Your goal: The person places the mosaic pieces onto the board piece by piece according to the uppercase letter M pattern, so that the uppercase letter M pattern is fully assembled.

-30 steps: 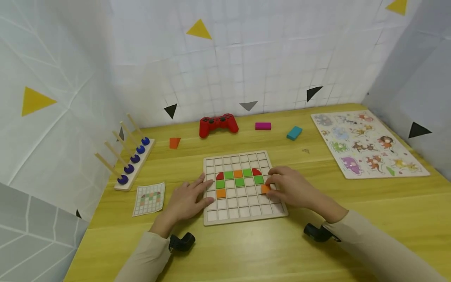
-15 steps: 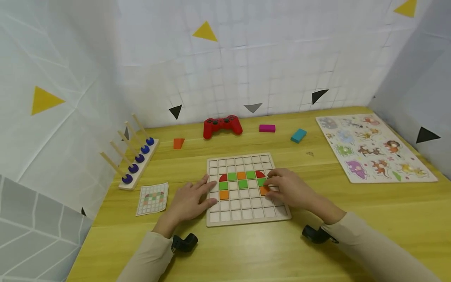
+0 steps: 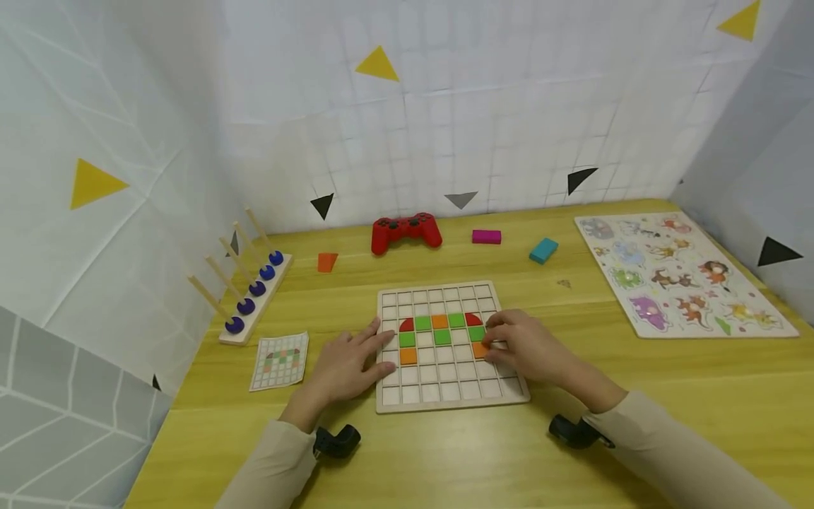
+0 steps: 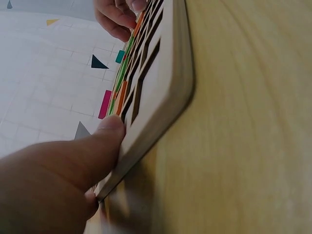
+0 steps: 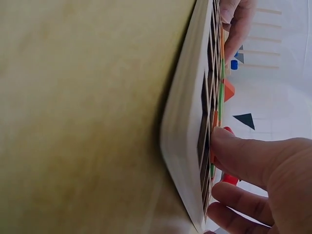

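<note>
A wooden grid board (image 3: 445, 404) lies on the table with red, green and orange tiles set in an arch-like pattern. My left hand (image 3: 343, 363) rests along the board's left edge, fingers spread and thumb touching the rim. At the right side of the pattern, my right hand (image 3: 524, 348) has thumb and bent fingers at an orange tile (image 3: 479, 350), which sits just below a green tile (image 3: 477, 333). In the right wrist view the thumb tip (image 5: 223, 134) is against orange at board level; the other fingertips are partly hidden. A pattern card (image 3: 278, 361) lies left of the left hand.
Left stands a rack of wooden pegs (image 3: 254, 311) with blue beads. Behind the board lie an orange block (image 3: 327, 262), a red game controller (image 3: 407, 232), a magenta block (image 3: 486, 237) and a teal block (image 3: 543, 250). An animal puzzle board (image 3: 683, 276) lies right.
The whole scene has shifted slightly right and down in the head view. My right fingers have drawn back a little, so more of the orange tile shows. The left hand stays on the board.
</note>
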{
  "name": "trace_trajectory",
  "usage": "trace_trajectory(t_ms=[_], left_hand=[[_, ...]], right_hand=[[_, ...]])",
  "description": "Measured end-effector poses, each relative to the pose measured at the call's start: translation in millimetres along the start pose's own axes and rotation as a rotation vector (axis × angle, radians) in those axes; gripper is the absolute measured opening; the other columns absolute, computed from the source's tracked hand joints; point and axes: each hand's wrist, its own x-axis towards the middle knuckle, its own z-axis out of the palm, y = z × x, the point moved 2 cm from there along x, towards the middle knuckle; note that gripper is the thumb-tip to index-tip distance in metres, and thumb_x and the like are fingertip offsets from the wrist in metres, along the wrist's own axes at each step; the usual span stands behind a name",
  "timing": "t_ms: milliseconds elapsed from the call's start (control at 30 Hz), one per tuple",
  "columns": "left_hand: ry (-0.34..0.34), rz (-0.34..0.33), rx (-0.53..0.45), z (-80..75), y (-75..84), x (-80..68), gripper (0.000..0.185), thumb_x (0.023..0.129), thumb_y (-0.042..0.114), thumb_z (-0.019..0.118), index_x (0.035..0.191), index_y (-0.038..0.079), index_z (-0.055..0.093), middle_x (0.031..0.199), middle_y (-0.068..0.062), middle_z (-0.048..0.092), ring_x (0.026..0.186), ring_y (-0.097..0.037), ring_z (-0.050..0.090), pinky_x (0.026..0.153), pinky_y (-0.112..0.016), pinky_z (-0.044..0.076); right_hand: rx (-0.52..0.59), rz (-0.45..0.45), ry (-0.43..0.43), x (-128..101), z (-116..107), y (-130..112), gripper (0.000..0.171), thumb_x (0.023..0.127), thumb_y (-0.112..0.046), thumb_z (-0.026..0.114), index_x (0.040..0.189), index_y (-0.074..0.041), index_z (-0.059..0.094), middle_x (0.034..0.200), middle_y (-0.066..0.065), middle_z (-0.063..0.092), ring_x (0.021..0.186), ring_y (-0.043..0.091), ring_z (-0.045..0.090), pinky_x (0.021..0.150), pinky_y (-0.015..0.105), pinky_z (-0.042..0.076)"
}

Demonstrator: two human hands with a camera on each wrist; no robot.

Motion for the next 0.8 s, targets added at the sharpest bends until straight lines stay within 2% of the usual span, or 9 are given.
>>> trace_trajectory(t_ms=[267, 433, 567, 700, 733, 800], left_hand=[[0.009, -0.014, -0.004, 0.4, -1.8, 1.0, 0.060, 0.096, 0.056, 0.053, 0.150, 0.032, 0.042, 0.162, 0.000, 0.031, 0.070, -0.017, 0.034, 0.064, -0.029, 0.026], [0.012, -0.003, -0.012, 2.0, -0.5, 1.0, 0.060, 0.095, 0.056, 0.053, 0.150, 0.031, 0.043, 0.161, -0.001, 0.032, 0.070, -0.016, 0.035, 0.064, -0.029, 0.027], [0.019, 0.025, -0.017, 4.5, 1.1, 1.9, 0.061, 0.095, 0.055, 0.053, 0.149, 0.030, 0.044, 0.161, -0.003, 0.033, 0.069, -0.015, 0.035, 0.064, -0.028, 0.027], [0.010, 0.040, -0.034, 7.5, 1.5, 2.5, 0.062, 0.096, 0.054, 0.053, 0.151, 0.028, 0.041, 0.161, -0.003, 0.032, 0.072, -0.017, 0.039, 0.066, -0.029, 0.031], [0.009, 0.036, -0.044, 7.8, 1.3, 2.5, 0.062, 0.097, 0.054, 0.052, 0.151, 0.028, 0.040, 0.161, -0.003, 0.032, 0.077, -0.019, 0.045, 0.069, -0.031, 0.035], [0.017, 0.022, -0.086, 7.1, 0.8, 2.0, 0.060, 0.098, 0.051, 0.051, 0.152, 0.026, 0.039, 0.162, -0.004, 0.032, 0.096, -0.027, 0.057, 0.083, -0.038, 0.044]], right_hand=[[0.004, -0.034, 0.015, 2.9, -0.8, 1.8, 0.013, 0.082, -0.019, 0.080, 0.093, -0.013, 0.077, 0.110, 0.011, 0.066, 0.104, 0.029, 0.060, 0.089, 0.048, 0.051], [0.047, 0.003, 0.044, -3.8, -8.9, 11.0, 0.019, 0.087, -0.020, 0.075, 0.103, -0.011, 0.077, 0.118, 0.017, 0.066, 0.110, 0.035, 0.058, 0.092, 0.052, 0.049], [0.100, 0.111, 0.075, -18.0, -20.1, 26.6, 0.029, 0.092, -0.020, 0.070, 0.117, -0.005, 0.071, 0.122, 0.021, 0.064, 0.114, 0.040, 0.057, 0.093, 0.056, 0.048], [0.169, 0.224, 0.051, -27.1, -27.9, 42.5, 0.045, 0.099, -0.027, 0.060, 0.133, 0.002, 0.058, 0.129, 0.027, 0.060, 0.119, 0.047, 0.055, 0.096, 0.061, 0.045], [0.181, 0.245, 0.043, -27.9, -28.8, 46.2, 0.049, 0.101, -0.029, 0.057, 0.136, 0.004, 0.054, 0.131, 0.029, 0.058, 0.120, 0.049, 0.055, 0.096, 0.062, 0.044], [0.192, 0.274, 0.043, -28.3, -29.7, 52.3, 0.054, 0.103, -0.031, 0.051, 0.141, 0.007, 0.046, 0.135, 0.033, 0.054, 0.121, 0.052, 0.052, 0.096, 0.064, 0.043]])
